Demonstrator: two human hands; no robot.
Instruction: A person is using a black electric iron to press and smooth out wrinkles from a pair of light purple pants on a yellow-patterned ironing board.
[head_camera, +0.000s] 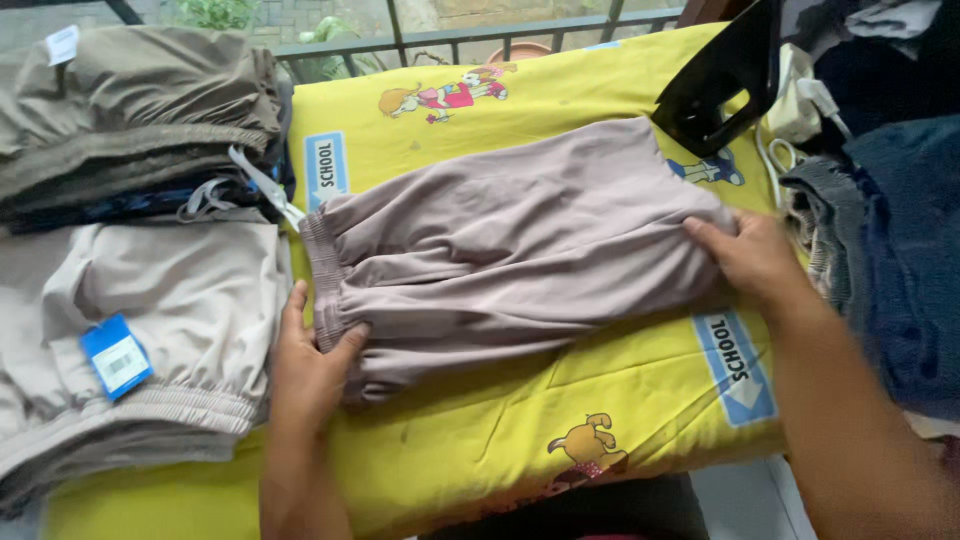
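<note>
Down at the near edge, the left hand (312, 370) comes up from the bottom of the view, forearm almost straight, wrist flat, thumb hooked over the gathered waistband of the shorts (510, 245) while the other fingers (293, 310) lie together and stretched along the band's outer edge, so it is pinching the cloth there. Across on the right, the right hand (752, 262) reaches in at a slant from the lower right corner, palm down, its fingers close together and pressed flat on the leg end of the shorts; whether any cloth is caught under them I cannot tell, the fingertips sink into a fold. The shorts themselves, a pale greyish-mauve, lie spread flat between the two hands in the middle of the yellow cartoon-printed sheet (470, 430) that covers the desk. To the left, a stack of folded beige garments (180, 300) with a blue tag (116, 356) sits just beside the waistband, its near end cut off by the frame. Beyond it, another pile of olive-grey clothes (140, 100). Far right, a black iron (725, 85) stands tipped up on the sheet, its top cropped, with a white cord (800, 105) beside it, and a heap of dark blue clothing (900, 240) runs out of view. Behind everything, a dark railing (450, 40).
</note>
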